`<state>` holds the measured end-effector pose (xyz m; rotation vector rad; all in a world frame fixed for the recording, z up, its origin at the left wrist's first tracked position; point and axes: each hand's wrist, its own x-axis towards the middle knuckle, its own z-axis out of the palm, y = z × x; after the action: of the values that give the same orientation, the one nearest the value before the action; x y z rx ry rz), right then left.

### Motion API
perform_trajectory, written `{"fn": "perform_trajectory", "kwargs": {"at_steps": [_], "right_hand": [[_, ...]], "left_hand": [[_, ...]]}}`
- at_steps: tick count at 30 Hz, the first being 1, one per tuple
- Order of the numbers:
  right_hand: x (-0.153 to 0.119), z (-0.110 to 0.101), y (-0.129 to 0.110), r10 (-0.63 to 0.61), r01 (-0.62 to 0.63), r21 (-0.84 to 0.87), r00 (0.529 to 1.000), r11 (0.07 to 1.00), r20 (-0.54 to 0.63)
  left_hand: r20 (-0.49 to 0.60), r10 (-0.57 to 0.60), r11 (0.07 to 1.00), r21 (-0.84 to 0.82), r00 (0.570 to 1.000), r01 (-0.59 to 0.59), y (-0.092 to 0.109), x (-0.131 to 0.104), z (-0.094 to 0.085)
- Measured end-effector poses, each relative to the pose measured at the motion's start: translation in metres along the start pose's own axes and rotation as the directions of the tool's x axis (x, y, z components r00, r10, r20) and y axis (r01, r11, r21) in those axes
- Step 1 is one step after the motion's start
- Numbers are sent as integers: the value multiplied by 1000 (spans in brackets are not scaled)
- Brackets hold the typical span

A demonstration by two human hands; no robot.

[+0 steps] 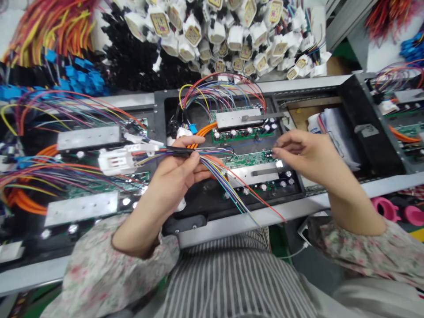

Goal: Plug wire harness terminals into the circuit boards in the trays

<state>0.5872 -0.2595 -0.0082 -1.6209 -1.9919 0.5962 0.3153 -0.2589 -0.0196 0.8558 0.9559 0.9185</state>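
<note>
My left hand point(180, 170) is closed around a wire harness point(180, 151) at its black sleeve, over the middle tray. A white plug connector point(117, 161) hangs from the harness to the left of that hand. Loose coloured wires point(232, 192) fan out to the right, across the lower circuit board point(255, 172) with its metal heat sink. My right hand point(304, 157) is closed in a pinch above the right end of this board. A thin blue strand point(248, 143) runs toward its fingertips; what they hold is too small to make out. Behind lies a wired circuit board point(245, 119).
Left of the middle tray, more boards with heat sinks point(82, 207) and wires fill another tray. White connectors point(235, 37) are heaped at the back, beside blue connectors point(79, 75). At right are a black bin point(367, 128) with papers and pink tape rings point(386, 209).
</note>
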Motion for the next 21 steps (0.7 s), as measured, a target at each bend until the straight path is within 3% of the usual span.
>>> {"fn": "perform_trajectory", "kwargs": {"at_steps": [4, 9, 14, 17, 19, 21], "right_hand": [[-1, 19, 9, 16, -17, 13, 999, 1000, 30], [1, 27, 19, 13, -13, 1, 999, 1000, 44], [7, 22, 21, 33, -32, -14, 995, 999, 94], [6, 12, 10, 38, -33, -41, 991, 999, 132], [0, 6, -3, -29, 37, -57, 991, 998, 128], [-9, 3, -15, -167, 190, -109, 967, 976, 193]], "left_hand": [[8, 5, 1000, -15, 1000, -4, 2, 1, 4], [-16, 9, 1000, -1, 1000, -9, 2, 2, 6], [-42, 8, 1000, 4, 999, -8, 4, 1, 8], [-51, 11, 1000, 7, 999, -11, 5, 1, 8], [-39, 12, 1000, 3, 999, -12, 4, 1, 7], [-13, 19, 1000, -9, 1000, -19, 4, 1, 5]]}}
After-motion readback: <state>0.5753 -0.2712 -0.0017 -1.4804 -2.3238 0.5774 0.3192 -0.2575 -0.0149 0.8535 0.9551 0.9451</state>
